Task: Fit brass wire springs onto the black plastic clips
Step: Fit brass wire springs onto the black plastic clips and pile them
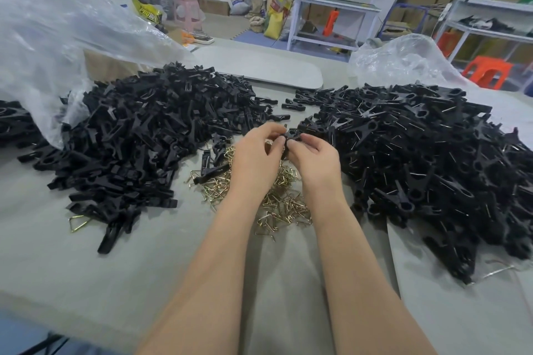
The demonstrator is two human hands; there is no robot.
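Note:
Both hands meet at the table's middle, holding one black plastic clip (292, 135) between them. My left hand (256, 153) pinches its left side with curled fingers, and a bit of brass wire shows under those fingers. My right hand (314, 155) grips the clip's right side. Below the hands lies a loose heap of brass wire springs (277, 202). A big pile of bare black clip parts (150, 135) lies to the left. Another pile of black clips with wire showing on them (427, 158) lies to the right.
The grey table (86, 268) carries clear plastic bags at the back left (57, 37) and back right (403, 57). A single brass spring (79, 222) lies by the left pile. Behind stand cardboard boxes, white shelving (334, 8) and an orange stool (487, 70).

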